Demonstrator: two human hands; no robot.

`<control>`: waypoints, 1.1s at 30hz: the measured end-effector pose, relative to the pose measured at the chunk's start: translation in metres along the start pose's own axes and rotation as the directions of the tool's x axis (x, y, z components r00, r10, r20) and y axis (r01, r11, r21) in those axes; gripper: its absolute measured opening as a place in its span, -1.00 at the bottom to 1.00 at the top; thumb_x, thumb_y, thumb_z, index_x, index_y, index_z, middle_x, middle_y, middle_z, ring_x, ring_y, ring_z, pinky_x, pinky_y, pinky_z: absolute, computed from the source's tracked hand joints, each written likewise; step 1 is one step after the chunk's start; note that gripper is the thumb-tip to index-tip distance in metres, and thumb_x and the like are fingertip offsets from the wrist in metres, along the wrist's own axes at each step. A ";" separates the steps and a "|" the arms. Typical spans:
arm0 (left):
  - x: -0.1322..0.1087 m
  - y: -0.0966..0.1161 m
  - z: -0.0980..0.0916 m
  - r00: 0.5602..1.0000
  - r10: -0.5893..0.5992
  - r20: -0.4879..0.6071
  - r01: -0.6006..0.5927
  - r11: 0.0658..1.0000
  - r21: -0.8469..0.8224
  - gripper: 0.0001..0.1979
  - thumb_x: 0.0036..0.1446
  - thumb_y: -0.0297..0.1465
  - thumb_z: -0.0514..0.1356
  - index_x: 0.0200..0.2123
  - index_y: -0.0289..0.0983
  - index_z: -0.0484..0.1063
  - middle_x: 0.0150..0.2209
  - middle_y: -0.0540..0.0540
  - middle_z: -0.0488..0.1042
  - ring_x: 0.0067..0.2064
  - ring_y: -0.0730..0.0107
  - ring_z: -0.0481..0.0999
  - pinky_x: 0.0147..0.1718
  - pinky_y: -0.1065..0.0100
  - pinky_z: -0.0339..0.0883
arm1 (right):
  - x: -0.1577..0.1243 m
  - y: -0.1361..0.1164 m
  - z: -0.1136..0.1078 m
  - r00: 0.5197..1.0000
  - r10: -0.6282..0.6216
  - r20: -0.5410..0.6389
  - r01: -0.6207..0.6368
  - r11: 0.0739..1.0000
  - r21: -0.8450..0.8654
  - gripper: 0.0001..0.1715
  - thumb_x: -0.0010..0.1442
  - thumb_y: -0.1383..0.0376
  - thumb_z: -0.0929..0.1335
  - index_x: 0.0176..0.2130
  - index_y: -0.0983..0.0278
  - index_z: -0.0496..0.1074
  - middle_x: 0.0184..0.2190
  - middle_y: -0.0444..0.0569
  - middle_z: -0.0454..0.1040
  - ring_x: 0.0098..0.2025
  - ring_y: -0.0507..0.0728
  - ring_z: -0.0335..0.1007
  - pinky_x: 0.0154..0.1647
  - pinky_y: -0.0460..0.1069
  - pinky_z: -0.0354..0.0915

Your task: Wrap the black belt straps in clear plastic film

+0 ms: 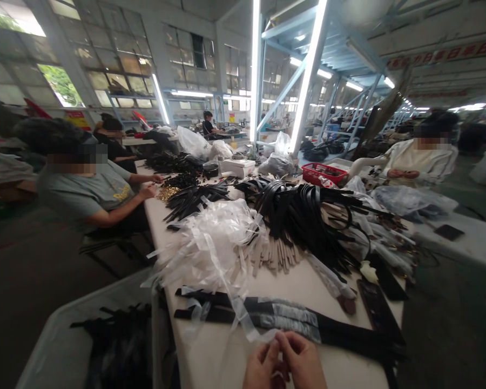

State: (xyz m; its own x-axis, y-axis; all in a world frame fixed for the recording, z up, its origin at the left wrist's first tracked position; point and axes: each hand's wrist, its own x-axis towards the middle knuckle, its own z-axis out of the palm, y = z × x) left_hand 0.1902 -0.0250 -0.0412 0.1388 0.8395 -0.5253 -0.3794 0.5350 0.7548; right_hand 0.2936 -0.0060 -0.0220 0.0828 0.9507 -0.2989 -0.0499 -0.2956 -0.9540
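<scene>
Nearest you are your own two hands, low in the view over the pale worktable [214, 359]. Your left hand [261, 366] and right hand [303, 359] come together at the fingertips, pinching the end of a translucent plastic strip [243, 320] between them; how your lower fingers are curled is hidden. From your fingertips the strip runs up and to the left, across the black straps [344, 328], into a tangled heap of translucent strips [222, 227]. The straps lie side by side just beyond your hands, with clear plastic wrap [294, 317] around their middle.

Behind them you have a large bundle of black strips [308, 210], with pale strip ends [273, 255] fanned toward you. To your left, below the table edge, a translucent plastic bin [59, 319] holds black pieces [121, 346]. Farther off, a co-worker in a grey shirt [91, 189] has both hands near gold-coloured small parts [168, 193], and a red plastic basket [314, 177] sits toward the table's far end.
</scene>
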 end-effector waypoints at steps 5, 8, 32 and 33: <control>0.017 0.019 0.001 0.994 0.093 -0.049 -0.099 0.987 -0.129 -0.41 -0.30 0.10 0.45 -0.45 -0.35 0.57 -0.63 0.00 0.33 -0.63 0.56 0.23 -0.69 0.51 0.00 | -0.006 -0.012 0.008 0.994 -0.102 0.039 0.106 0.988 -0.115 -0.28 0.12 -0.26 0.33 -0.55 0.32 0.48 -0.67 -0.06 0.39 -0.65 0.03 0.21 -0.65 -0.10 0.11; 0.024 0.028 -0.005 0.982 0.179 -0.061 -0.185 0.977 -0.108 -0.46 -0.28 0.04 0.47 -0.49 -0.35 0.57 -0.63 -0.03 0.37 -0.62 0.54 0.25 -0.66 0.49 0.09 | 0.008 -0.029 -0.006 0.970 -0.168 0.178 0.211 0.941 -0.264 -0.29 0.22 -0.18 0.28 -0.59 0.31 0.48 -0.71 -0.08 0.39 -0.66 0.04 0.24 -0.63 -0.11 0.10; 0.045 0.016 -0.035 0.979 0.189 -0.073 -0.189 0.982 0.006 -0.32 -0.23 0.25 0.31 -0.61 -0.34 0.57 -0.69 -0.23 0.49 -0.66 0.30 0.45 -0.57 0.33 0.40 | 0.306 -0.162 -0.069 0.831 -0.502 -0.241 0.053 0.502 -0.863 -0.58 0.30 0.10 0.32 -0.03 0.37 0.48 -0.03 0.23 0.51 0.05 0.24 0.42 0.04 0.00 0.22; 0.045 0.016 -0.036 0.981 0.183 -0.062 -0.183 0.983 0.006 -0.31 -0.23 0.26 0.30 -0.61 -0.33 0.57 -0.69 -0.22 0.48 -0.67 0.30 0.44 -0.58 0.33 0.39 | 0.312 -0.164 -0.059 0.836 -0.494 -0.238 0.058 0.511 -0.858 -0.54 0.30 0.04 0.32 -0.04 0.36 0.48 -0.04 0.21 0.51 0.04 0.23 0.43 0.03 0.00 0.23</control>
State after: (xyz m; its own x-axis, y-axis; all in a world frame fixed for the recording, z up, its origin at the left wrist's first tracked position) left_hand 0.1580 0.0182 -0.0669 0.0101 0.9156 -0.4020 -0.3925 0.3733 0.8406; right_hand 0.3867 0.3337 0.0399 0.3307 0.9187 0.2160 0.8330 -0.1766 -0.5243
